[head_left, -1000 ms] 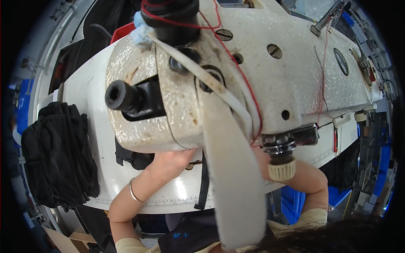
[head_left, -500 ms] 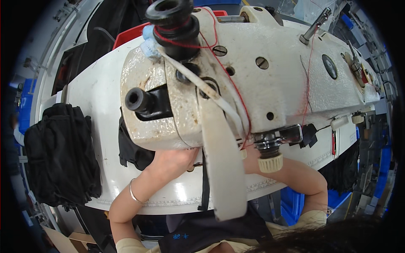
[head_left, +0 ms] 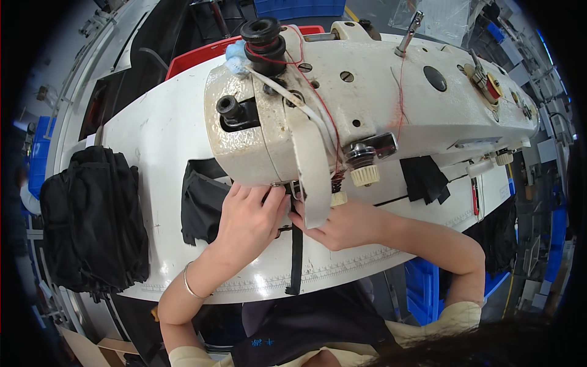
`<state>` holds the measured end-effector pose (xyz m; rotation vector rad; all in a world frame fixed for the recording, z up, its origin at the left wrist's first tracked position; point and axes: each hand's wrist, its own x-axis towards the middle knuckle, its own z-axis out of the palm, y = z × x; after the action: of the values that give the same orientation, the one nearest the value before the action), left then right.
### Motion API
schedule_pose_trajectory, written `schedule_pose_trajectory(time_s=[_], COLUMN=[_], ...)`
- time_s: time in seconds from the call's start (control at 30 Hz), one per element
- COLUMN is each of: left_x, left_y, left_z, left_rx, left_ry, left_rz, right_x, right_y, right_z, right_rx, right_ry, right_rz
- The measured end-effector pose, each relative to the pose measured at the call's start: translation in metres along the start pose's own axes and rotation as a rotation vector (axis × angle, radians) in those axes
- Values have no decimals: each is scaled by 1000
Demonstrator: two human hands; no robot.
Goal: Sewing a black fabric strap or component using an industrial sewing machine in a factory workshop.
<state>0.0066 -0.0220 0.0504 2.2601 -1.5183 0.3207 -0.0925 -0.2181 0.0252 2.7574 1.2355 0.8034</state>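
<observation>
A white sewing machine [head_left: 379, 85] with red thread stands over both hands. My left hand [head_left: 247, 217], a silver bangle on its wrist, is beneath the machine's head with fingers bent down on a black cloth piece [head_left: 202, 199]. Close to the needle area, my right hand [head_left: 342, 225] is closed, thumb and fingers together at the upper end of a narrow black strap [head_left: 296, 260]. That strap hangs toward the table's front edge. A white lever [head_left: 310, 177] hides part of the right fingers, and the needle itself is hidden.
A thick stack of black cloth pieces [head_left: 95, 220] lies on the left of the white table [head_left: 165, 128]. Farther right are a small black cloth piece [head_left: 424, 178] and a red-handled tool [head_left: 474, 196]. Blue bins [head_left: 422, 290] stand below the right edge.
The view has shifted, so the machine looks smaller and covers less of both hands. Both hands stay close together under the machine's head; any movement of the cloth is hard to tell.
</observation>
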Motion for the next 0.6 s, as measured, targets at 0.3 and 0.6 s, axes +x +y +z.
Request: schedule_pose_trajectory(time_s=[0.3, 0.6], left_x=[-9, -51], left_y=[15, -13], left_z=[13, 45], left_rx=[-8, -412], left_ry=[-131, -248], left_rz=[13, -88], right_x=[-1, -14], right_y=[-9, -13], right_z=[7, 27], right_rx=[58, 39], right_ry=[149, -11], right_rz=[211, 124])
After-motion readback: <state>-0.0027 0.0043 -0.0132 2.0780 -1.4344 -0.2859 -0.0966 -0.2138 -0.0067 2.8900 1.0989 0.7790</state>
